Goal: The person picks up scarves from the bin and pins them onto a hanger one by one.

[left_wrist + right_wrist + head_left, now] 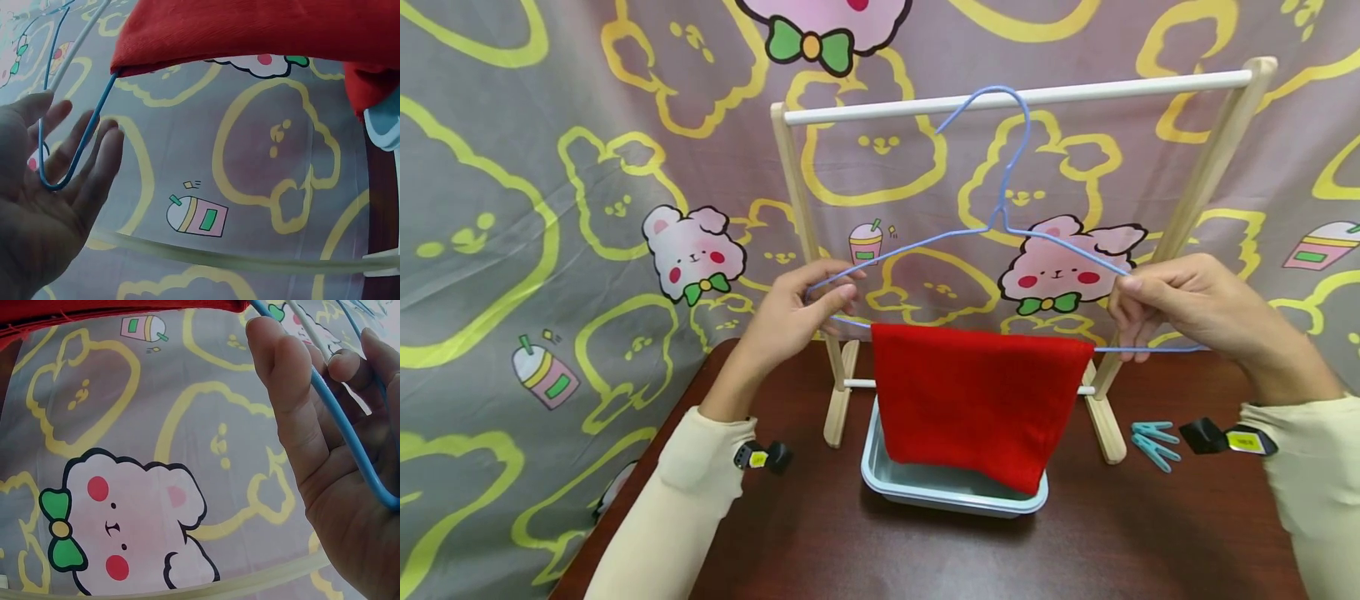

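A blue wire clothes hanger [951, 236] is held up by both hands, its hook crossing in front of the rack's top bar in the head view. Folded over its lower wire hangs a red cloth [973, 400]. My left hand [801, 308] loosely holds the hanger's left end, with the bend lying across the palm in the left wrist view. At the other side my right hand [1187, 308] pinches the sloping wire with thumb and forefinger; its other fingers curl near the lower wire. Below the cloth stands a light blue basin [955, 502], partly hidden by it.
A wooden drying rack [1213, 158] with a white top bar [1097, 90] stands behind the hanger. Light blue clothespins [1153, 442] lie on the dark table [1120, 533] at right. A patterned curtain [617, 167] hangs behind everything.
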### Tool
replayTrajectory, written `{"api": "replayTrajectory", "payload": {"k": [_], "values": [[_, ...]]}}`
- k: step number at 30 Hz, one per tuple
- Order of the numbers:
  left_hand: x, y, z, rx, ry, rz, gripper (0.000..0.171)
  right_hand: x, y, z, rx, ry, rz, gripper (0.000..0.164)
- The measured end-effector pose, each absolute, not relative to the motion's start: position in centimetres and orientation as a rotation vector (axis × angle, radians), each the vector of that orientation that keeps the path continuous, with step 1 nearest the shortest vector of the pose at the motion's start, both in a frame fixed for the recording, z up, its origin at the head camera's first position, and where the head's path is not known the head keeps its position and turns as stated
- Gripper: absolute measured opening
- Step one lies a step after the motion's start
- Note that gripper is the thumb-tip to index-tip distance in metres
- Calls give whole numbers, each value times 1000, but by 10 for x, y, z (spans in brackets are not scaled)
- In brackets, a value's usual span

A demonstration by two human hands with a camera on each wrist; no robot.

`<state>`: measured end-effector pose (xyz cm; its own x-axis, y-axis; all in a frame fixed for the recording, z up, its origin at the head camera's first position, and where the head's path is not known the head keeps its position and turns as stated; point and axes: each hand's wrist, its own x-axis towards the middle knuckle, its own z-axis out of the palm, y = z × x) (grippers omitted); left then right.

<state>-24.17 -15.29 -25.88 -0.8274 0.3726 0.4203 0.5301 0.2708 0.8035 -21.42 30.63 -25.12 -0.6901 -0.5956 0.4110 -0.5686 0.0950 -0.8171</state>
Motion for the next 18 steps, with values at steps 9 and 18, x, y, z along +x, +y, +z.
{"api": "replayTrajectory", "payload": {"k": [9, 18], "values": [[-246, -151, -259, -1000, -2386, -1797, 25, -214, 304, -251, -1223, 2350, -1635, 36], [-244, -149, -258, -1088, -2241, -1933, 27, -212, 301, -249, -1151, 2467, -1575, 35]]}}
